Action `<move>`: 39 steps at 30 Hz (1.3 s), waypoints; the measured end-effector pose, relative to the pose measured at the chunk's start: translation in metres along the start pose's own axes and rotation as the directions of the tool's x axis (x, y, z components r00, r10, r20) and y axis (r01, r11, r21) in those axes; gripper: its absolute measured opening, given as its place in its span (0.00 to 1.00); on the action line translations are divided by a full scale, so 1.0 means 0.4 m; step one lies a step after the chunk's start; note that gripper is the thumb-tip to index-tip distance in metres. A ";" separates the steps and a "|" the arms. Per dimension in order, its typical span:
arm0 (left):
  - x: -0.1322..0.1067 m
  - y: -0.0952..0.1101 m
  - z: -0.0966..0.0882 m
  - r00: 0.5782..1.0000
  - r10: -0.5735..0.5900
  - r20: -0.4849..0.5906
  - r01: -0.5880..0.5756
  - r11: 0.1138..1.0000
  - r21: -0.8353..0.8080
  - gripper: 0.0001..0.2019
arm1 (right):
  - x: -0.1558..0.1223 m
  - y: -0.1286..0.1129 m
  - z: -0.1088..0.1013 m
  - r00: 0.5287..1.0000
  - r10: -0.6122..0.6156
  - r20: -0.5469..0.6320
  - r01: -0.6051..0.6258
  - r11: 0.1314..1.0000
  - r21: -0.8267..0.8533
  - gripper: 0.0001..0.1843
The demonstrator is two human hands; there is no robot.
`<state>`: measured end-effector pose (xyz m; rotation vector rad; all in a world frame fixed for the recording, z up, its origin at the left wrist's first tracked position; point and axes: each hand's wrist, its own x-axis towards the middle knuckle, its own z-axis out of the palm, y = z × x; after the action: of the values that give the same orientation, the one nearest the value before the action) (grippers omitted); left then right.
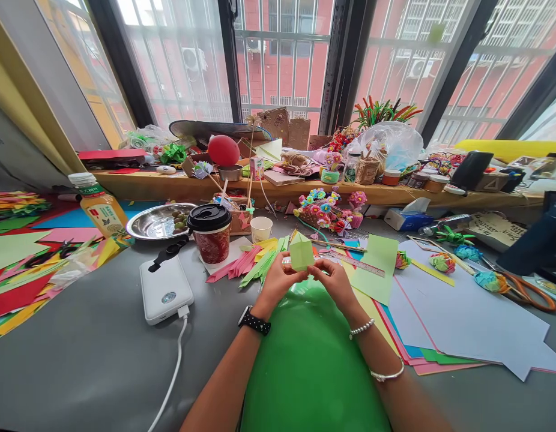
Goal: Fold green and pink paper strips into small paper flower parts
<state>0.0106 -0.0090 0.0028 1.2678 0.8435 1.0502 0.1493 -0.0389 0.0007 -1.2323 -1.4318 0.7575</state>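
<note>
A small piece of folded light green paper (301, 253) is held up between both hands, above a big green balloon (316, 360) in front of me. My left hand (278, 279) pinches the paper's lower left side, thumb in front. With thumb and fingertips, my right hand (334, 281) grips its lower right corner. Folded strips of pink paper (233, 267) and green paper (264, 264) lie left of the hands. To the right rests a flat light green sheet (376, 270) with a pink ruler (359, 263) beside it.
On the left stand a white power bank (166, 291) with a cable, a lidded coffee cup (210, 234), a steel plate (140, 225) and a juice bottle (100, 207). Stacked paper (467, 312) and orange-handled scissors (530, 291) lie right. Paper flowers (323, 210) stand at the back.
</note>
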 end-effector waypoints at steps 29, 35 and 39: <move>-0.001 0.002 0.004 0.999 0.012 0.033 -0.012 1.000 0.002 0.29 | 0.006 0.017 -0.007 0.998 -0.025 -0.059 0.022 0.998 -0.056 0.18; -0.001 0.003 0.004 1.000 0.005 0.017 -0.006 1.000 0.012 0.29 | 0.007 0.015 -0.006 0.999 -0.017 -0.042 0.015 0.999 -0.052 0.19; -0.002 0.007 0.006 1.000 0.002 0.020 -0.002 1.000 -0.011 0.29 | 0.008 0.017 -0.008 0.998 -0.044 -0.040 0.041 0.996 -0.077 0.18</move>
<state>0.0120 -0.0107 0.0057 1.2682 0.8201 1.0410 0.1547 -0.0347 -0.0038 -1.2650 -1.4595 0.6498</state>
